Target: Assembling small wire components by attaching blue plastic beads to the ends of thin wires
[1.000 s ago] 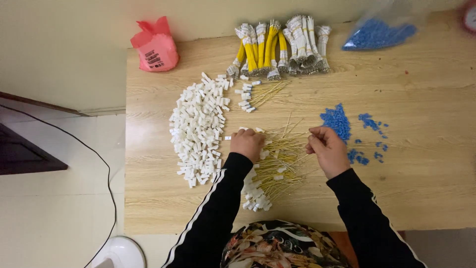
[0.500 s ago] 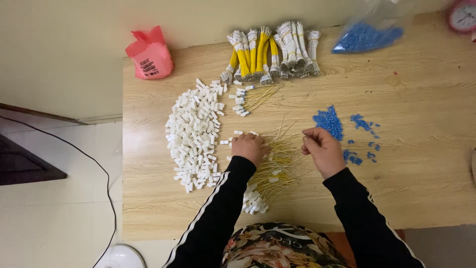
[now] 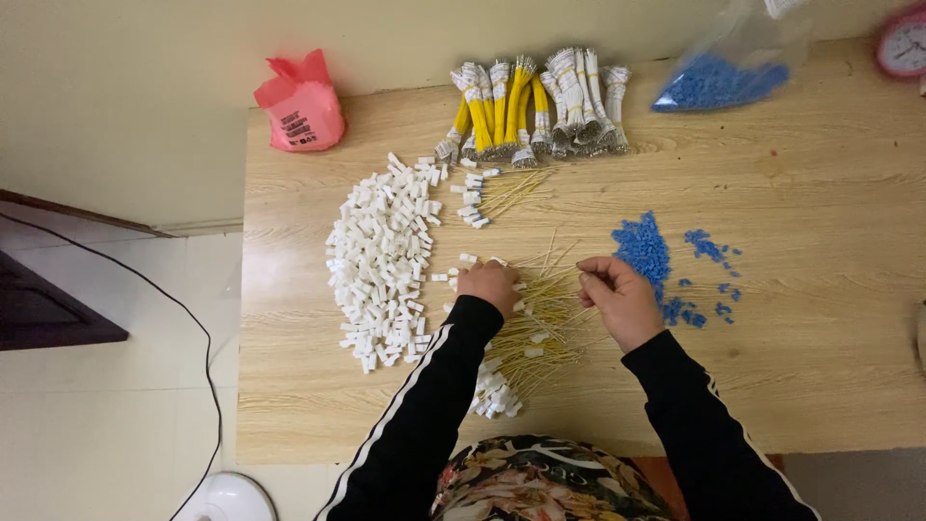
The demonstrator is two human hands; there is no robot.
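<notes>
Resting on yellow wires (image 3: 540, 318) | left hand (image 3: 489, 287) curled, pinching white connector (image 3: 497, 261) | right hand (image 3: 619, 299) fingers pinched on wire

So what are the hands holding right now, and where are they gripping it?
Both hands sit on the loose yellow wires. The right hand pinches one thin wire near its end. The left hand is closed over the wires; its hold cannot be told.

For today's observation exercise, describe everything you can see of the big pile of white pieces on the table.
The pile of white pieces is a loose heap of many small, blocky parts that look like plastic. It forms a long curved band on the wooden table, running from near the yellow wire bundles down toward the near edge. It lies just left of the left hand, with a few strays between them. No hand touches the heap itself.
</notes>
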